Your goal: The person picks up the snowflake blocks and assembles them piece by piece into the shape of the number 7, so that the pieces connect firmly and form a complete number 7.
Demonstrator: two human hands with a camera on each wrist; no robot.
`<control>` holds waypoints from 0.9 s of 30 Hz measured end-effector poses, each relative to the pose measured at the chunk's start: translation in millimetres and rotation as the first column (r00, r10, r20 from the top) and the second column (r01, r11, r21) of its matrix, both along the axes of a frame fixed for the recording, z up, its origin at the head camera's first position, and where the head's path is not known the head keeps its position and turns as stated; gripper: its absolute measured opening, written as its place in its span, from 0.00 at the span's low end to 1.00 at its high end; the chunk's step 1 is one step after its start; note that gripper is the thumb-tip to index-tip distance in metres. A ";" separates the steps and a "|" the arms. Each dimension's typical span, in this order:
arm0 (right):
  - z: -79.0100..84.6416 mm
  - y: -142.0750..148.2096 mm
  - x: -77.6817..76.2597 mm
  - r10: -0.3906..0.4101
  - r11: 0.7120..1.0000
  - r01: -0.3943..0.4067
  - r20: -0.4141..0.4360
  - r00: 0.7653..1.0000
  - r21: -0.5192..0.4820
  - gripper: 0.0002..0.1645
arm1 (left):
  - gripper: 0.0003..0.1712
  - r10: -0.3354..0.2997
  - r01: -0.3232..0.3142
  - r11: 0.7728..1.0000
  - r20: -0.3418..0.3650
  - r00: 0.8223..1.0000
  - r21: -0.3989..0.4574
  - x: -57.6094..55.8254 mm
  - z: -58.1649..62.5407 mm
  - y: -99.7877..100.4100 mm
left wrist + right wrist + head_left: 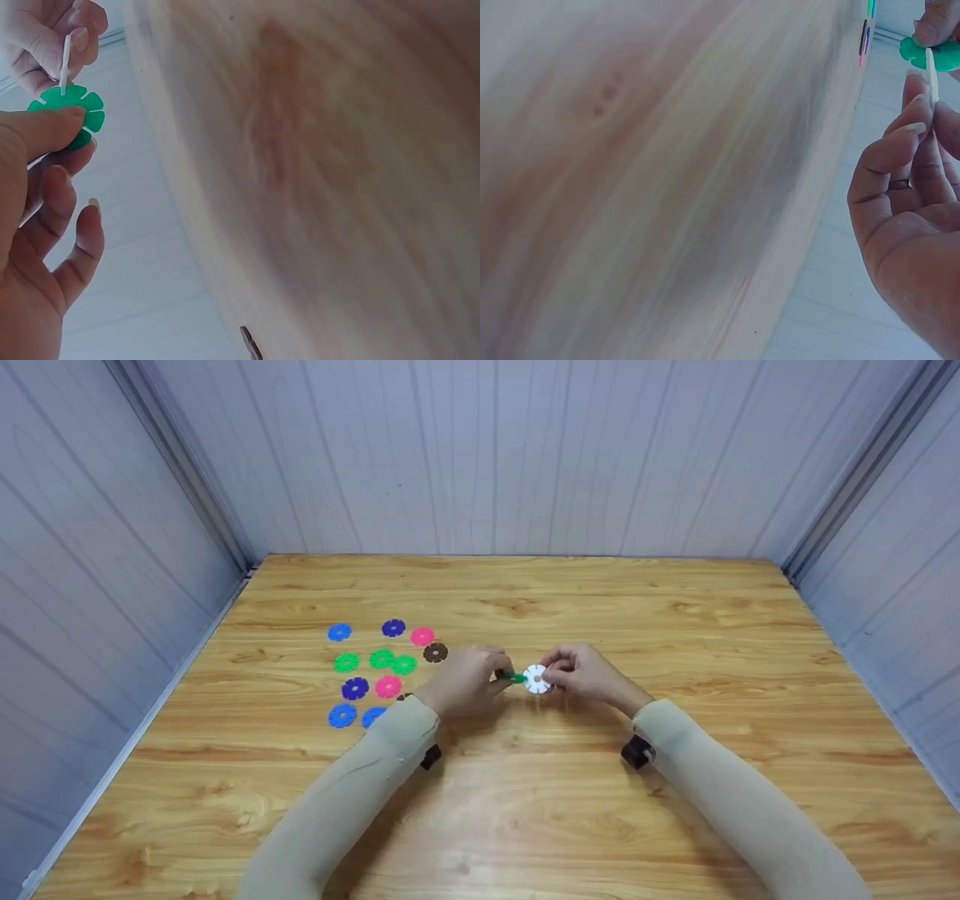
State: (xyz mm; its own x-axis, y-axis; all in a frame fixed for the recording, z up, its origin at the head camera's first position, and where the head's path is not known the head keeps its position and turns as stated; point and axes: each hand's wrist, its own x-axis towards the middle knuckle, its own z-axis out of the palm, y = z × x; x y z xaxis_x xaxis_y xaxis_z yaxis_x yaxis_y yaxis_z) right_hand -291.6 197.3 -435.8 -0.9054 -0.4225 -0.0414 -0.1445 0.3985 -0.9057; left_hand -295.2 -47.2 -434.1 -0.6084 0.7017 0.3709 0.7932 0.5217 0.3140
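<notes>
My left hand [466, 679] pinches a green notched disc [91, 120] between thumb and fingers. From the other side, my right hand [589, 675] pinches a white notched disc [536, 679] by its edge. The two discs meet crosswise at their rims: in the left wrist view the white disc [65, 64] shows edge-on at a slot of the green one. Both are held above the wooden table [540, 825], and the fingers cover part of each disc.
Left of my hands lie several flat notched discs: blue [339, 632], purple [393, 628], pink [422, 636], brown [435, 652] and green [346, 662]. My left sleeve [375, 765] partly covers a blue disc [373, 716]. Pale panel walls [495, 457] enclose the table's back and sides.
</notes>
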 end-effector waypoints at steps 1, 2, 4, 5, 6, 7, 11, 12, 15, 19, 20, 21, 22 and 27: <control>-0.9 -0.1 0.2 0.000 1.000 0.000 0.002 1.000 -0.001 0.10 | 0.03 0.009 -0.009 1.000 0.003 1.000 0.004 0.2 -0.7 0.6; -1.8 -0.2 0.7 -0.001 1.000 0.001 0.003 1.000 -0.003 0.10 | 0.03 0.018 -0.018 1.000 0.004 1.000 0.011 0.7 -1.3 1.1; -4.0 -0.1 2.1 -0.003 1.000 0.003 0.001 1.000 0.003 0.10 | 0.04 0.024 -0.024 0.999 0.012 1.000 0.027 2.3 -2.9 2.1; -5.0 -0.2 3.3 -0.008 1.000 0.008 0.005 1.000 0.002 0.09 | 0.05 0.026 -0.027 0.999 0.009 1.000 0.032 3.0 -4.1 2.6; -6.3 -0.4 4.4 -0.013 1.000 0.013 0.011 1.000 -0.002 0.09 | 0.05 0.028 -0.028 0.999 0.007 1.000 0.034 4.0 -5.4 3.2; -7.6 -0.5 5.7 -0.017 1.000 0.017 0.017 1.000 -0.007 0.08 | 0.05 0.028 -0.028 0.999 0.004 1.000 0.032 5.0 -6.8 3.7; -11.3 -2.2 11.0 -0.020 0.999 0.022 0.043 0.999 -0.045 0.08 | 0.05 0.028 -0.027 1.000 -0.006 1.000 0.012 10.2 -10.5 5.8; -11.8 -3.0 12.1 -0.021 0.998 0.024 0.046 0.999 -0.056 0.08 | 0.06 0.026 -0.026 1.000 -0.009 1.000 0.007 11.4 -10.8 6.1; -11.1 -5.8 14.3 -0.032 0.996 0.036 0.051 0.998 -0.085 0.08 | 0.07 0.012 -0.012 1.000 -0.033 0.999 0.006 13.7 -9.7 6.6; -9.1 -8.7 12.9 -0.049 0.990 0.058 0.074 0.996 -0.131 0.08 | 0.08 0.006 -0.004 1.000 -0.067 0.998 0.031 13.4 -7.7 6.9; -8.1 -9.0 12.3 -0.048 0.988 0.059 0.078 0.996 -0.144 0.08 | 0.08 0.007 -0.004 0.999 -0.081 0.997 0.039 12.7 -7.4 7.1; -6.7 -9.2 11.9 -0.048 0.986 0.060 0.084 0.995 -0.157 0.08 | 0.08 0.007 -0.002 0.999 -0.094 0.996 0.052 11.8 -7.1 7.3; -5.2 -9.6 11.5 -0.046 0.984 0.061 0.088 0.995 -0.168 0.08 | 0.08 0.003 0.004 0.998 -0.110 0.994 0.066 10.8 -6.7 7.7; 4.3 -10.2 10.9 -0.045 0.978 0.066 0.105 0.993 -0.198 0.05 | 0.09 -0.026 0.051 0.989 -0.177 0.984 0.140 6.2 -3.5 11.0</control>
State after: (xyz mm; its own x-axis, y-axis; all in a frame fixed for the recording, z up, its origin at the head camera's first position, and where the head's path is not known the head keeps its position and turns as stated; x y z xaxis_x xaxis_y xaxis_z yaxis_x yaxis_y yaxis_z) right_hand -280.7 187.1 -431.5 -0.9233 -0.3805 -0.0516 -0.0326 0.2116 -0.9768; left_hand -289.1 -36.2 -437.6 -0.4991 0.6550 0.5674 0.8609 0.4496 0.2383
